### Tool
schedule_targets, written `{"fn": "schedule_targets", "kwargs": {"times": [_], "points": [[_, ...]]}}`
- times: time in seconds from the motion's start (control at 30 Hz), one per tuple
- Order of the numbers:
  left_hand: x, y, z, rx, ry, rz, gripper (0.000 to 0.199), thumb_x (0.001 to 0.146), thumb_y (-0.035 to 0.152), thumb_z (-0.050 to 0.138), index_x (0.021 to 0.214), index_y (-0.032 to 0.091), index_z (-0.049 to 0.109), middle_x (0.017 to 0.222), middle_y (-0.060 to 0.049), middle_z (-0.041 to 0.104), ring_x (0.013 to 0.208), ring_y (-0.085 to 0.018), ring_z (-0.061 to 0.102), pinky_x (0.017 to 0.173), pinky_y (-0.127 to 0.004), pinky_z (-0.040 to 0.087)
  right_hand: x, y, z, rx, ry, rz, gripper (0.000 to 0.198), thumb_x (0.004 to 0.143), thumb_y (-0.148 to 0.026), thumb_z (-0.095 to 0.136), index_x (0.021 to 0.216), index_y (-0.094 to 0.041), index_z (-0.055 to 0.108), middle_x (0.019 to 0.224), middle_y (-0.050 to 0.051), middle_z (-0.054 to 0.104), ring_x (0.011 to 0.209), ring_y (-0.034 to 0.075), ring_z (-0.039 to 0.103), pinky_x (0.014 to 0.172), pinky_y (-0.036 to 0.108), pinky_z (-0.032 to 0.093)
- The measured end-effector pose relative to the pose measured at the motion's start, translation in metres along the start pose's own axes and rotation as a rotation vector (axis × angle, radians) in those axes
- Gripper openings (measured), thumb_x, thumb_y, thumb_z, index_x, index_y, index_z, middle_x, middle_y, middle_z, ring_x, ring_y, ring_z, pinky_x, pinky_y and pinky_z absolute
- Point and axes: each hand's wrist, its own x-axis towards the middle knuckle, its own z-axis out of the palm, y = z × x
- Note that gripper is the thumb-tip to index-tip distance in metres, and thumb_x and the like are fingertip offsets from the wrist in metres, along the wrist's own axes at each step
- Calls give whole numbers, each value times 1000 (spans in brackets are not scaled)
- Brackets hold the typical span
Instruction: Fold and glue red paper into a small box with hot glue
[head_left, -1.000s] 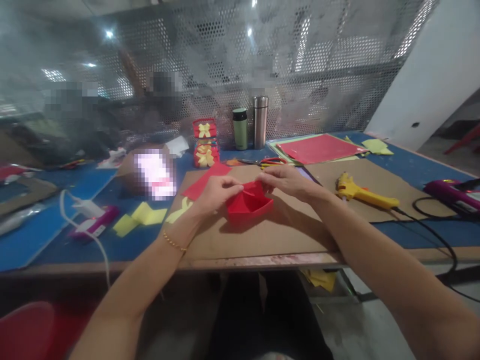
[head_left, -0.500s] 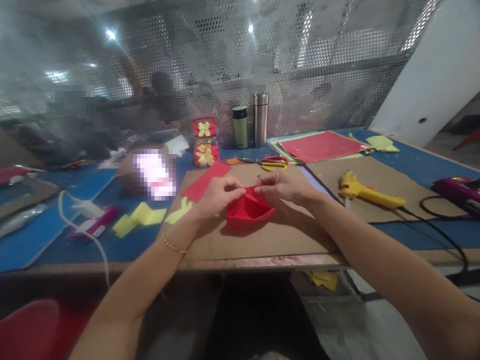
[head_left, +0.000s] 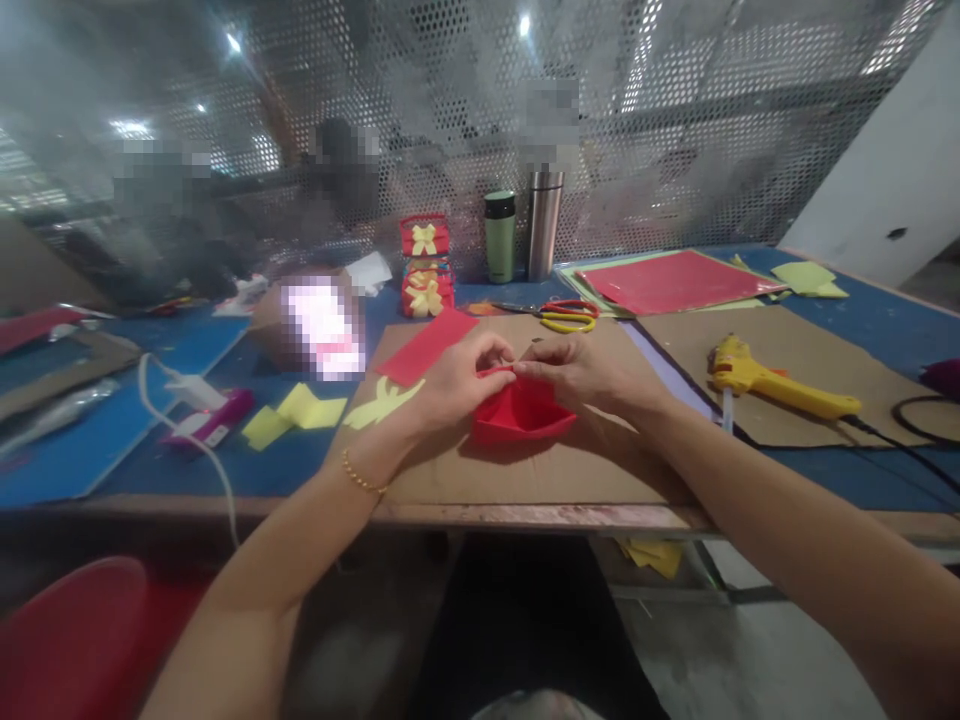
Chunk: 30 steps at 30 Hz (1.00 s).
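Both hands pinch the far edge of a small red box-like piece (head_left: 523,415), folded from what looks like felt or paper, over a cardboard sheet (head_left: 450,480). My left hand (head_left: 472,378) grips the edge with thumb and fingers. Close against it, my right hand (head_left: 566,368) pinches the same edge, the fingertips of the two hands nearly touching. The piece's near wall bulges toward me and its inside shows. Behind my left hand lies a flat red strip (head_left: 426,346), with yellow cut-out shapes (head_left: 382,403) beside my left wrist.
Scissors (head_left: 566,315), a green tumbler (head_left: 500,238), a steel flask (head_left: 545,225) and red boxes with yellow bows (head_left: 426,265) stand or lie behind. To the right are a yellow glue gun (head_left: 780,380) with its cord and red sheets (head_left: 679,282). A lit phone (head_left: 324,325) is at left.
My hands have come closer together along the red piece's far edge, pinching it nearer the middle. The whole view has shifted slightly.
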Motion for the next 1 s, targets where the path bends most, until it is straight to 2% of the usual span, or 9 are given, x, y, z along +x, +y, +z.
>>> {"fn": "schedule_targets", "kwargs": {"times": [0.17,0.27,0.37,0.57,0.77,0.9,1.0], "points": [[2,-2,-1,-140,43,-32,36,82,30,73,114,17,63,105,-7,69,90,-16,62,78,-29,49,-4,-5,-9,-39,187,-60,47,80,-63,70,66,-19,68,65,2,59,62,14,49,57,29,37],[4,-3,-2,-262,101,-84,27,83,31,71,105,16,66,97,-6,69,83,-15,62,75,-29,50,-3,-4,-13,-32,238,-95,47,80,-63,71,65,-18,67,63,2,60,62,14,49,57,29,37],[5,-4,-4,-333,168,-87,16,83,29,69,92,16,69,88,-4,70,79,-14,62,75,-29,49,-1,0,-15,-24,240,-98,48,79,-64,71,67,-18,69,64,3,62,62,15,51,57,29,37],[6,-10,-7,-346,229,-95,14,80,29,70,82,17,76,81,-4,73,76,-15,61,76,-30,48,-1,2,-14,-10,243,-118,48,79,-64,71,68,-17,71,65,3,64,62,15,53,57,28,39],[9,-11,-10,-366,219,-163,13,78,25,70,83,18,80,78,-3,73,71,-13,57,70,-29,46,-1,1,-16,-13,237,-126,41,78,-58,74,70,-18,74,66,3,66,62,15,54,57,28,41],[12,-12,-10,-457,188,-208,18,79,21,64,86,17,79,81,-5,72,70,-13,57,66,-28,44,0,3,-17,-36,247,-130,42,80,-57,72,69,-17,72,65,3,65,63,14,53,57,28,40],[12,-13,-7,-451,200,-190,16,84,30,64,82,17,74,79,-5,69,71,-13,57,66,-28,44,-2,2,-17,-52,242,-128,43,81,-59,71,69,-17,72,67,4,66,64,15,55,58,28,41]]}}
